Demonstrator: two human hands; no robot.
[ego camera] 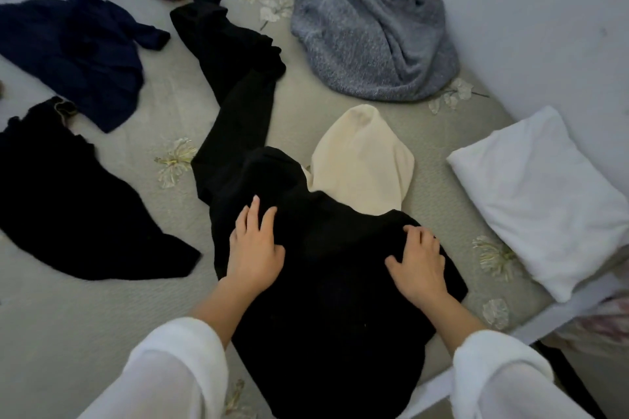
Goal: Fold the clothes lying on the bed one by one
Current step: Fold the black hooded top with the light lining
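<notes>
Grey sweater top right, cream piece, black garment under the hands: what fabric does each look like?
Grey sweater: fuzzy heathered knit, likely wool or acrylic; speckled matte nap, thick soft folds.
Cream piece: fine, smooth matte knit, perhaps cotton blend; even surface, fibre unclear.
Black garment: soft matte cloth, probably knit; too dark to show the weave.

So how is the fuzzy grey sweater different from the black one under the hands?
The grey sweater lies crumpled in a heap; the black garment is spread flatter, one sleeve stretched out. Nothing touches the grey sweater; the left hand and right hand rest on the black garment. Both lie on the bed.
</notes>
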